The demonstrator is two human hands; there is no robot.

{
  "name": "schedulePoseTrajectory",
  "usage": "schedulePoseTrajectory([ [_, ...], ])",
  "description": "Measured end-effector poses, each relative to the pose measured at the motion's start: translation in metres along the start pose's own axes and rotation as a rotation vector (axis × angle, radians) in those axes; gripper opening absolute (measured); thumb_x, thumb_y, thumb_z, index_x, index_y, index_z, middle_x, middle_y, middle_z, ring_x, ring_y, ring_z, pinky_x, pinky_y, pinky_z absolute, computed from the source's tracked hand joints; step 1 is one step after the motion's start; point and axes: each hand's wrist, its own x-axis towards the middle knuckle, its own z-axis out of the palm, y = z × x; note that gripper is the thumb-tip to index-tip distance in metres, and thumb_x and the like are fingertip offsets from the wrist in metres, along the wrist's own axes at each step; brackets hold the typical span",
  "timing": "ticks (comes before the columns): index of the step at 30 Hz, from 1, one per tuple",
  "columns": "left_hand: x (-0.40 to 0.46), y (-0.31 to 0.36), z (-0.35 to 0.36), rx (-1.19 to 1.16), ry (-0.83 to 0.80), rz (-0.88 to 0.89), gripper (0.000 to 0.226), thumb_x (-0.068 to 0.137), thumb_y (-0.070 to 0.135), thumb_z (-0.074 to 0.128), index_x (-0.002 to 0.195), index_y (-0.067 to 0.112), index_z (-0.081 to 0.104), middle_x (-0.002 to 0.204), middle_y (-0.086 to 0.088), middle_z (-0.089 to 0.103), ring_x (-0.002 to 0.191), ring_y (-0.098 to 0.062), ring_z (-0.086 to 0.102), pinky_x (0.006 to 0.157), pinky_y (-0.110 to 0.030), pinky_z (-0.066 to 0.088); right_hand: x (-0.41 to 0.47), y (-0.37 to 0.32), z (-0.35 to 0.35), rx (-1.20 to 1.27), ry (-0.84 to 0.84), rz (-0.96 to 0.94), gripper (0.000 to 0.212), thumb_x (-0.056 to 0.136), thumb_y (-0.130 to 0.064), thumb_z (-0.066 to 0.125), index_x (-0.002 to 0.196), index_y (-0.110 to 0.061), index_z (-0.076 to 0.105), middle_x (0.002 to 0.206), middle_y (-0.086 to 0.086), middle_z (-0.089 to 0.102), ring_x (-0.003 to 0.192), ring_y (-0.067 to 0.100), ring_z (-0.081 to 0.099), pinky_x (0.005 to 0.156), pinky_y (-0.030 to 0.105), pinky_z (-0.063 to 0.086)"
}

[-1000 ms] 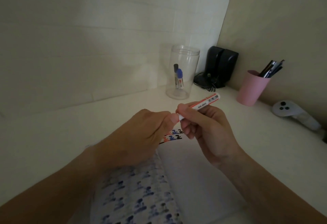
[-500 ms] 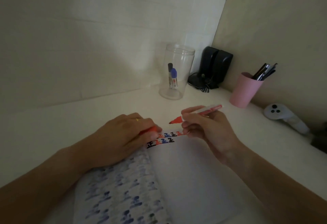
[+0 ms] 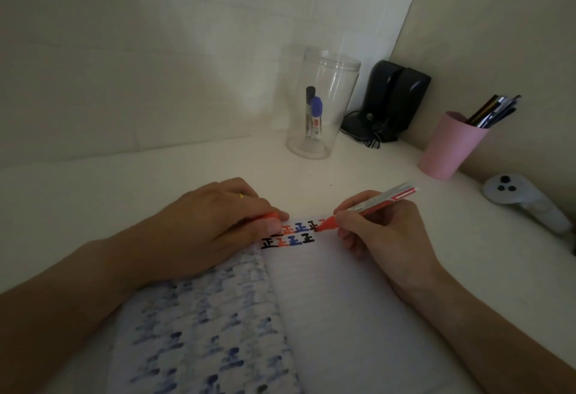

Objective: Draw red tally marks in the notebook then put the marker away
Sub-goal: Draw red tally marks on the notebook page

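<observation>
- Two hands at work: the right hand (image 3: 378, 233) has its grip closed on the red marker (image 3: 371, 205); the left hand (image 3: 218, 225) presses the notebook (image 3: 327, 300) flat, its grip closed on what looks like the red cap (image 3: 269, 216), mostly hidden.
- Marker: white barrel, printed label, red tip at the page's top edge, touching or just above the paper; which, cannot be told.
- Notebook: open on the worktop (image 3: 124, 185), lined right page, blue-patterned left side.
- Tally marks (image 3: 288, 234): two short rows, black, red and blue, at the page top; the tip sits at the right end of the upper row.
- Step in hand, judged: drawing red strokes. Best done with the page pinned, short even strokes, aligned with the row, clear of the neighbouring black mark.
- Clear jar (image 3: 321, 107): behind the notebook, holding two capped markers; likely destination.
</observation>
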Motion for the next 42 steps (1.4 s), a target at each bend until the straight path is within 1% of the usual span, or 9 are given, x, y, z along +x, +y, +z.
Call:
schedulePoseTrajectory([
  [5,-0.0006,0.0024,-0.0005,0.008,0.011,-0.009,0.047,0.1,0.059,0.03,0.129,0.043,0.062,0.1,0.032,0.057,0.11,0.007,0.052,0.091,-0.027,0.048,-0.0005,0.0001,0.0011,-0.027,-0.011,-0.002,0.013,0.08,0.0,0.07,0.074,-0.009,0.075,0.058,0.008,0.07,0.05,0.019,0.061,0.047,0.028,0.047],
  [9,-0.0012,0.0022,-0.0002,0.012,0.009,-0.009,0.044,0.101,0.058,0.032,0.129,0.042,0.062,0.101,0.028,0.06,0.11,0.005,0.053,0.091,-0.03,0.049,0.0003,0.0018,0.0011,-0.06,0.025,-0.003,0.009,0.078,-0.002,0.07,0.073,-0.008,0.075,0.057,0.009,0.071,0.049,0.019,0.061,0.047,0.029,0.048],
  [16,-0.0012,0.0021,-0.0002,0.013,0.009,-0.026,0.045,0.1,0.059,0.031,0.129,0.044,0.062,0.101,0.023,0.061,0.107,0.005,0.054,0.09,-0.031,0.049,-0.0007,-0.0007,0.0004,-0.012,0.024,0.004,0.007,0.081,0.001,0.069,0.077,-0.002,0.074,0.056,0.009,0.069,0.049,0.02,0.06,0.045,0.028,0.049],
  [20,-0.0009,0.0019,0.0001,0.018,0.012,-0.029,0.045,0.1,0.059,0.031,0.128,0.043,0.062,0.1,0.021,0.061,0.107,0.005,0.053,0.09,-0.03,0.048,-0.0012,-0.002,0.0015,-0.041,0.021,0.005,0.009,0.078,0.001,0.068,0.072,-0.004,0.073,0.053,0.007,0.066,0.046,0.018,0.058,0.043,0.025,0.046],
  [24,-0.0008,0.0013,0.0003,0.019,0.007,-0.033,0.044,0.1,0.06,0.031,0.128,0.045,0.061,0.101,0.023,0.061,0.109,0.006,0.052,0.091,-0.03,0.049,-0.0008,-0.0027,0.0018,-0.039,0.031,0.014,0.013,0.077,0.001,0.068,0.069,-0.007,0.071,0.049,0.003,0.064,0.044,0.014,0.056,0.042,0.019,0.043],
  [31,-0.0012,0.0027,-0.0004,0.021,0.003,-0.041,0.05,0.098,0.063,0.028,0.128,0.043,0.062,0.101,0.022,0.062,0.108,0.005,0.052,0.09,-0.03,0.048,0.0,-0.0017,0.0015,-0.04,0.049,0.017,0.014,0.078,-0.002,0.068,0.068,-0.011,0.071,0.052,0.004,0.066,0.046,0.017,0.058,0.043,0.022,0.045],
  [35,-0.0012,0.0022,-0.0005,0.011,0.001,-0.037,0.047,0.098,0.062,0.03,0.128,0.044,0.062,0.101,0.023,0.061,0.107,0.005,0.053,0.089,-0.031,0.049,-0.0018,-0.0037,0.001,0.012,0.003,-0.003,0.012,0.081,0.004,0.067,0.073,-0.004,0.072,0.053,0.006,0.066,0.046,0.018,0.057,0.043,0.022,0.044],
  [38,-0.0013,0.0018,-0.0005,0.019,0.0,-0.033,0.045,0.099,0.061,0.031,0.129,0.044,0.061,0.101,0.022,0.062,0.105,0.006,0.053,0.088,-0.031,0.05,-0.0034,-0.0044,0.0013,-0.025,-0.031,-0.022,0.014,0.08,0.004,0.067,0.073,-0.006,0.074,0.054,0.005,0.068,0.047,0.016,0.06,0.044,0.021,0.045],
  [42,-0.0011,0.0019,-0.0005,0.031,0.0,-0.03,0.046,0.099,0.061,0.031,0.129,0.044,0.061,0.101,0.024,0.06,0.105,0.007,0.052,0.089,-0.029,0.049,-0.003,-0.0045,0.0006,-0.022,-0.028,-0.008,0.015,0.08,0.004,0.067,0.072,-0.007,0.073,0.052,0.004,0.066,0.046,0.016,0.058,0.043,0.021,0.045],
])
